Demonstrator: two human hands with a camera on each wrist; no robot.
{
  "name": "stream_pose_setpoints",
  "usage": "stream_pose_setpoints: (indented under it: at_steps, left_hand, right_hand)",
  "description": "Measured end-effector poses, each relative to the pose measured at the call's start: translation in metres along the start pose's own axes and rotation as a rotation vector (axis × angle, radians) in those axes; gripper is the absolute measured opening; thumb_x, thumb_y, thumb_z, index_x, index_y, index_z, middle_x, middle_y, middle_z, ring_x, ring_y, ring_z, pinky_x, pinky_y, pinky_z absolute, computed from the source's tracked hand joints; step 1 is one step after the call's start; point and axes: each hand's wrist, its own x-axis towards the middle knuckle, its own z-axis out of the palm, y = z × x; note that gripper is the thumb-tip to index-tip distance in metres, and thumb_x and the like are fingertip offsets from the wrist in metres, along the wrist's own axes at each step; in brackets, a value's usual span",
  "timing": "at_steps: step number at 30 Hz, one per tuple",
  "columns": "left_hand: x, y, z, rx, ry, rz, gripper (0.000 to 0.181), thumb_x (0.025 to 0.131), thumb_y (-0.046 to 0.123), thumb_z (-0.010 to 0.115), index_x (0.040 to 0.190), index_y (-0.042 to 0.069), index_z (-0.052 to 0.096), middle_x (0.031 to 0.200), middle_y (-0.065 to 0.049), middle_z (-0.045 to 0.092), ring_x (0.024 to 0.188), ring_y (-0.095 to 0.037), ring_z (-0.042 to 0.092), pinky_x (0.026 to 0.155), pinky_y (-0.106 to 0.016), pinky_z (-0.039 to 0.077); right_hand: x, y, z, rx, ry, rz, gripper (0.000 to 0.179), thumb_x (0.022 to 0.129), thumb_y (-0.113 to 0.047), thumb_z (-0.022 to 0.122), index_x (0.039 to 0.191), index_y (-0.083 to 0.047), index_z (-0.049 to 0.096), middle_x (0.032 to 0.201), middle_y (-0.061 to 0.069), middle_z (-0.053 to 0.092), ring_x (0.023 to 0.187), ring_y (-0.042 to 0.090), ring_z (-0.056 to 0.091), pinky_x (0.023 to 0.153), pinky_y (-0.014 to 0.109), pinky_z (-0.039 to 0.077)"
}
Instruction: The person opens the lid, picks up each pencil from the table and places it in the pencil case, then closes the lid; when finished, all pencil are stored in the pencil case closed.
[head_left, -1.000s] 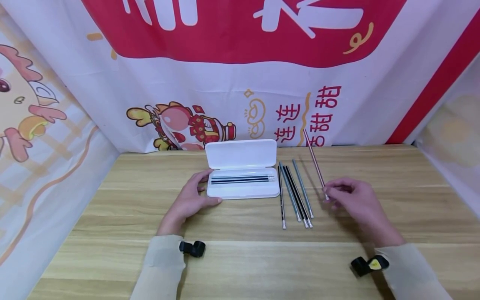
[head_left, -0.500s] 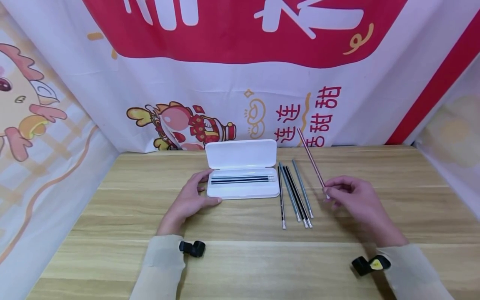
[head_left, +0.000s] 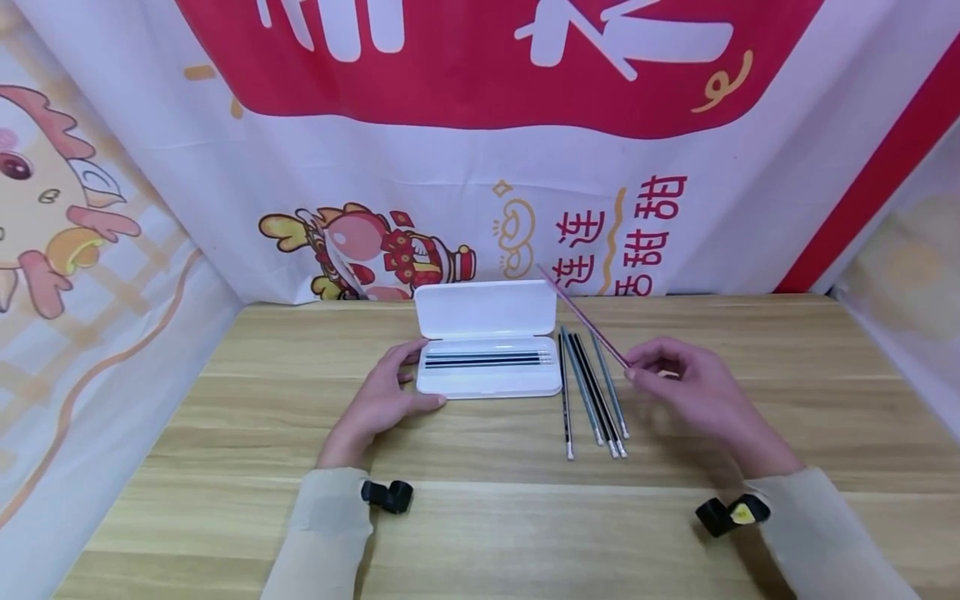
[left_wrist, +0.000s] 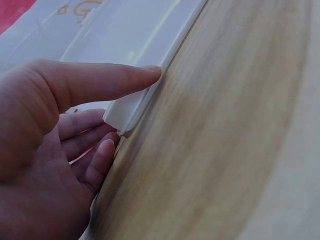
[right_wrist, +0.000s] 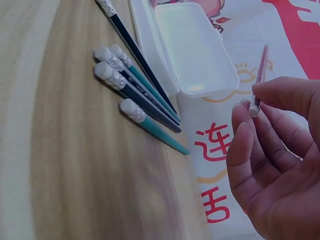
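A white pencil case (head_left: pixel 487 385) lies on the table with its lid (head_left: pixel 486 310) raised at the back. Several dark and light-blue pencils (head_left: pixel 486 360) lie side by side inside it. My left hand (head_left: pixel 381 402) grips the case's left end, thumb on the front edge and fingers at the side, as the left wrist view confirms. My right hand (head_left: pixel 686 387) pinches a pinkish-red pencil (head_left: pixel 585 319) near its eraser end (right_wrist: pixel 254 109). That pencil is raised above the table, slanting away to the left over several loose pencils (head_left: pixel 588 392).
The loose pencils lie just right of the case, eraser ends toward me. Behind the wooden table (head_left: pixel 495 533) hangs a printed red and white cloth (head_left: pixel 450 158). Another printed cloth (head_left: pixel 90 333) borders the left side.
My right hand has moved slightly left, and the red pencil's far end has swung left toward the case lid. The left hand stays on the case.
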Motion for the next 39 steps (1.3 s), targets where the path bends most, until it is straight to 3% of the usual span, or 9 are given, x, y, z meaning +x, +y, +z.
stream_pose_setpoints:
  at_steps: [7, 17, 30, 39]
  left_hand:
    - [0.002, 0.000, -0.001, -0.002, -0.006, -0.001, 0.089, 0.088, 0.021, 0.090, 0.164, 0.026, 0.043, 0.167, -0.006, 0.043, 0.146, -0.035, 0.049, 0.127, -0.057, 0.040]
    - [0.002, 0.000, -0.002, -0.003, -0.012, 0.023, 0.089, 0.089, 0.020, 0.089, 0.164, 0.022, 0.042, 0.167, -0.009, 0.043, 0.145, -0.036, 0.051, 0.126, -0.057, 0.041]
    - [0.000, 0.001, -0.001, -0.009, -0.006, 0.017, 0.089, 0.088, 0.020, 0.090, 0.164, 0.022, 0.043, 0.167, -0.010, 0.043, 0.144, -0.037, 0.051, 0.125, -0.057, 0.042]
    - [0.000, 0.001, -0.001, 0.005, 0.001, 0.008, 0.090, 0.088, 0.021, 0.090, 0.165, 0.023, 0.042, 0.168, -0.009, 0.043, 0.144, -0.037, 0.050, 0.125, -0.057, 0.041]
  right_hand:
    - [0.013, -0.016, 0.007, -0.010, -0.046, -0.049, 0.026, 0.106, -0.031, 0.070, 0.126, -0.015, 0.073, 0.119, 0.008, 0.074, 0.107, 0.027, 0.064, 0.086, 0.029, 0.058]
    - [0.040, -0.034, 0.021, -0.005, -0.050, -0.075, 0.021, 0.105, -0.024, 0.071, 0.123, -0.016, 0.076, 0.122, 0.009, 0.074, 0.101, 0.027, 0.064, 0.081, 0.033, 0.057]
    - [0.064, -0.045, 0.043, -0.054, -0.073, -0.071, 0.015, 0.105, -0.017, 0.069, 0.117, -0.019, 0.078, 0.123, 0.005, 0.075, 0.114, 0.027, 0.066, 0.093, 0.039, 0.057]
    - [0.075, -0.046, 0.054, -0.090, -0.082, -0.103, 0.014, 0.105, -0.014, 0.068, 0.115, -0.016, 0.078, 0.116, 0.007, 0.075, 0.110, 0.027, 0.066, 0.092, 0.042, 0.057]
